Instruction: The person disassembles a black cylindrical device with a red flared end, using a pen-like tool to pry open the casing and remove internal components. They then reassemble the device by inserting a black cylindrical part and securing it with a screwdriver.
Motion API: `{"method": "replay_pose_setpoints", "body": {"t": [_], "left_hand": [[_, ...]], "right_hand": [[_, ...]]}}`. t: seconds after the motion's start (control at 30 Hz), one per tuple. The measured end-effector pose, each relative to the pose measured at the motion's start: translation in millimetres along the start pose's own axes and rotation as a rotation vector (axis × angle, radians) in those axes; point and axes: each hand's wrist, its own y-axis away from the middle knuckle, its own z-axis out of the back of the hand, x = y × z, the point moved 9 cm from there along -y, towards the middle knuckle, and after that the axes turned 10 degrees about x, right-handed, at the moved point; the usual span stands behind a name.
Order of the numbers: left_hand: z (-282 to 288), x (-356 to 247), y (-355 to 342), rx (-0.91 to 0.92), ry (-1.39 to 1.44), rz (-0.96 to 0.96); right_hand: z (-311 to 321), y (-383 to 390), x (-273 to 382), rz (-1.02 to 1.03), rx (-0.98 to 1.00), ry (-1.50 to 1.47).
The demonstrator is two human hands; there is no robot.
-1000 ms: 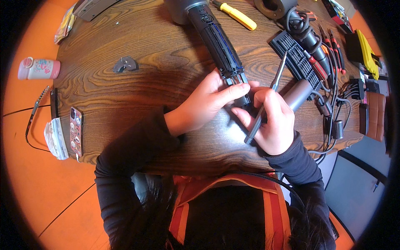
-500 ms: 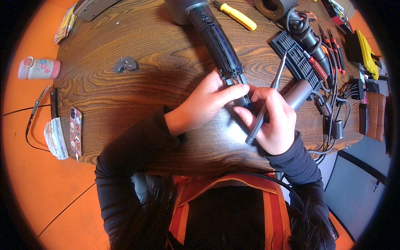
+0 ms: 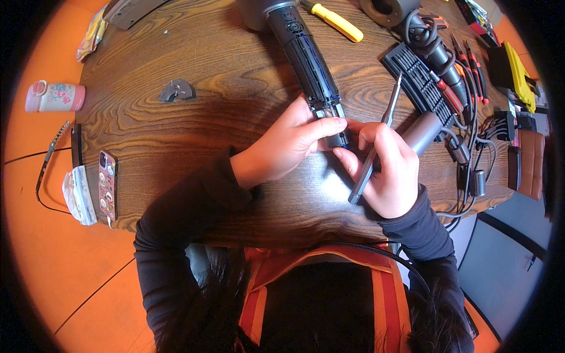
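A hair dryer (image 3: 306, 65) lies slanting across the table, its handle bare of its casing so black inner parts and a thin blue wire show. Around the lower end of that handle my left hand (image 3: 294, 138) is closed, thumb on top. My right hand (image 3: 388, 165) has a grey screwdriver (image 3: 392, 105) tucked through its fingers, tip pointing up and away. Its thumb and index finger are close to the handle's bottom end; whether they pinch a small part there I cannot make out. Just beyond the right hand lies a grey tube (image 3: 422, 134), partly hidden by it.
A bit set (image 3: 418, 79), a red screwdriver (image 3: 445, 97), pliers (image 3: 474, 70) and a second hair dryer (image 3: 382, 10) with cables crowd the right. A yellow-handled screwdriver (image 3: 335, 22) lies at the back. Leftward are a dark curved piece (image 3: 176, 90), a phone (image 3: 107, 185) and a cup (image 3: 56, 97).
The hair dryer's lower end and my left hand have shifted slightly left. The screwdriver's tip has tilted a little to the left; my right hand has barely moved.
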Motion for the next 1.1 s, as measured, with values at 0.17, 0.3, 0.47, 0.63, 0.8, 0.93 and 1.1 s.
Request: {"method": "replay_pose_setpoints", "body": {"t": [0.17,0.3,0.47,0.63,0.8,0.93,1.1], "left_hand": [[-1,-1,-1,0.018,0.007,0.003],[2,1,-1,0.002,-0.020,0.014],[4,1,0,-0.021,-0.060,0.013],[4,0,1,-0.038,-0.059,0.004],[3,2,0,-0.012,-0.027,0.018],[2,-1,-2,0.012,-0.013,0.003],[2,-6,-1,-0.020,-0.005,-0.065]], "right_hand": [[0,0,1,0.019,-0.008,0.008],[-1,0,0,0.012,-0.003,0.017],[0,0,1,0.036,-0.017,0.017],[2,0,2,0.048,-0.024,0.011],[1,-1,-1,0.027,-0.016,-0.006],[5,-2,-5,0.038,-0.061,-0.104],[4,-4,-8,0.059,-0.075,-0.153]]}}
